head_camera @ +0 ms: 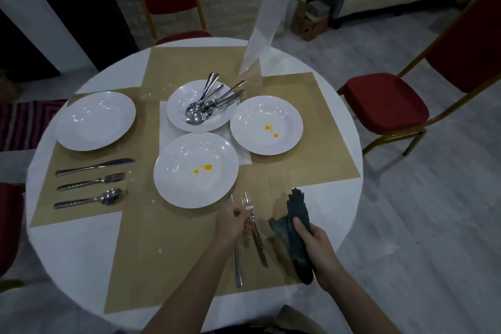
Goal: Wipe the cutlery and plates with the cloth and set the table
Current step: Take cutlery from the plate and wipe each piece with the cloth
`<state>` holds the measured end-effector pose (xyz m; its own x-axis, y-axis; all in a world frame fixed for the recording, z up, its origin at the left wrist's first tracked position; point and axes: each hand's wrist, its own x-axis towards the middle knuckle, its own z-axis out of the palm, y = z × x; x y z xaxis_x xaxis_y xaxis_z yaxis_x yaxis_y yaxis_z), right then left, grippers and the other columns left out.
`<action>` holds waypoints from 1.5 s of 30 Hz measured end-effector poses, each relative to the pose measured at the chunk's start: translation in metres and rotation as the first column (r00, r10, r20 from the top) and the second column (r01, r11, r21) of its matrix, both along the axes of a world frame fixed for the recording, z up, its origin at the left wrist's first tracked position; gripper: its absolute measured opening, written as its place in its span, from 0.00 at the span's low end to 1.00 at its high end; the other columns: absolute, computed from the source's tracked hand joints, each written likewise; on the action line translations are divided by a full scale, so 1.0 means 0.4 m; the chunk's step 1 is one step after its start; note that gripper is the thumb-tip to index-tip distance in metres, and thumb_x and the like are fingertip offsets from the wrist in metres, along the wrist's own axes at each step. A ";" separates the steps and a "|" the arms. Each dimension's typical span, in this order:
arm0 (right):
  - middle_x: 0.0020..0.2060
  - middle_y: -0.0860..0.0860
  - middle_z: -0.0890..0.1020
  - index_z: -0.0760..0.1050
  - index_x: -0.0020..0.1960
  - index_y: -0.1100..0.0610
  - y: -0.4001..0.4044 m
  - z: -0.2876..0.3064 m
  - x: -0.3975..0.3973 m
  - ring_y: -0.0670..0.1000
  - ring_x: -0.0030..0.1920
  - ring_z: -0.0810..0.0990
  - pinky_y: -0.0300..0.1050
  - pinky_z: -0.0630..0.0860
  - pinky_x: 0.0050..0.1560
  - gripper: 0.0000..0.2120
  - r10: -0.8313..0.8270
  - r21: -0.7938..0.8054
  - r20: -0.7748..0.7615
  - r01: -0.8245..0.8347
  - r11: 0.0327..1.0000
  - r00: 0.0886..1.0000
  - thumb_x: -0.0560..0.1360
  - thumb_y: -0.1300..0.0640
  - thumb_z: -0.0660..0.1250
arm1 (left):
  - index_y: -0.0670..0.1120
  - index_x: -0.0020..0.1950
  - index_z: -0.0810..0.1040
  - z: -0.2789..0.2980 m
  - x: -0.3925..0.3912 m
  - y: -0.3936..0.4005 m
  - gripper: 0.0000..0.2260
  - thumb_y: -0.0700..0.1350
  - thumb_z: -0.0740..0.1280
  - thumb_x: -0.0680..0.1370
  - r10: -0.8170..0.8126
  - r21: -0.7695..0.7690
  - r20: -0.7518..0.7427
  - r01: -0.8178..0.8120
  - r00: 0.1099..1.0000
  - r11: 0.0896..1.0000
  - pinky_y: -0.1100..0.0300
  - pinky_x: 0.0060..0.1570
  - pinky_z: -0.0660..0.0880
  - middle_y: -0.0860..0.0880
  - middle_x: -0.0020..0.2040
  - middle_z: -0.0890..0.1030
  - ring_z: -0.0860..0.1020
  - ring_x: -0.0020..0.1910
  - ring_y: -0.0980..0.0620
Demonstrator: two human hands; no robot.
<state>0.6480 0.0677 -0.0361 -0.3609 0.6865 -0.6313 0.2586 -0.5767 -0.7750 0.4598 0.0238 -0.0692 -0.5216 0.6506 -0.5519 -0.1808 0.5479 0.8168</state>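
- Right hand (317,247) grips the dark cloth (296,228) at the near edge of the surface (67,247).
- Left hand (234,222) pinches a fork (256,233) beside a knife (237,263).
- Stained plate (195,169) just beyond.

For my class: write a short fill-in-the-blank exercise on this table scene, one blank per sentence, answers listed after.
1. The left hand holds a ____.
2. The right hand grips a dark ____.
3. The number of plates with yellow stains is ____.
4. The plate at the table's middle holds a pile of ____.

Answers: fork; cloth; two; cutlery
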 end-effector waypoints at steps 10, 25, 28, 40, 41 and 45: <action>0.53 0.57 0.81 0.73 0.60 0.56 0.004 -0.018 0.008 0.58 0.52 0.81 0.45 0.78 0.44 0.12 -0.085 -0.054 0.014 0.085 0.995 0.996 0.80 0.51 0.61 | 0.40 0.33 0.73 -0.067 0.003 0.010 0.13 0.37 0.66 0.79 -0.127 -0.108 -0.068 0.119 0.990 0.987 0.57 0.26 0.74 0.44 0.27 0.74 0.73 0.22 0.49; 0.52 0.49 0.84 0.76 0.58 0.47 0.028 -0.010 -0.057 0.51 0.52 0.82 0.45 0.78 0.50 0.10 -0.047 0.050 -0.050 0.049 0.998 0.998 0.80 0.47 0.61 | 0.42 0.32 0.69 0.011 -0.043 -0.023 0.13 0.40 0.64 0.77 -0.238 -0.193 -0.454 0.165 0.859 0.967 0.55 0.34 0.67 0.41 0.29 0.73 0.71 0.30 0.49; 0.50 0.51 0.85 0.77 0.58 0.50 0.047 0.001 -0.110 0.52 0.51 0.83 0.46 0.78 0.49 0.13 -0.037 -0.008 -0.071 0.036 0.999 0.997 0.79 0.45 0.61 | 0.39 0.34 0.73 0.051 -0.087 -0.032 0.14 0.42 0.64 0.79 -0.224 -0.167 -0.474 0.162 0.852 0.972 0.50 0.38 0.75 0.38 0.33 0.79 0.76 0.31 0.46; 0.49 0.52 0.84 0.75 0.58 0.55 0.152 0.073 -0.431 0.49 0.49 0.83 0.43 0.78 0.49 0.13 0.206 0.110 -0.027 -0.202 0.973 0.978 0.75 0.55 0.70 | 0.38 0.39 0.74 0.118 -0.319 -0.036 0.10 0.42 0.63 0.78 -0.124 -0.139 -0.471 0.066 0.873 0.988 0.65 0.26 0.72 0.44 0.32 0.81 0.74 0.22 0.61; 0.50 0.54 0.84 0.76 0.58 0.56 0.165 0.075 -0.457 0.51 0.50 0.82 0.47 0.77 0.52 0.12 0.213 0.125 -0.017 -0.209 0.970 0.977 0.75 0.56 0.68 | 0.38 0.39 0.74 0.120 -0.342 -0.028 0.10 0.42 0.63 0.78 -0.131 -0.136 -0.482 0.074 0.866 0.988 0.64 0.27 0.72 0.45 0.33 0.81 0.75 0.23 0.60; 0.46 0.52 0.84 0.79 0.52 0.51 0.210 0.073 -0.534 0.48 0.46 0.82 0.42 0.76 0.45 0.07 0.135 0.129 -0.023 -0.131 0.983 0.991 0.77 0.59 0.64 | 0.39 0.40 0.75 0.122 -0.441 0.044 0.09 0.42 0.63 0.78 -0.168 -0.125 -0.503 0.121 0.848 0.985 0.50 0.40 0.76 0.43 0.36 0.81 0.79 0.35 0.45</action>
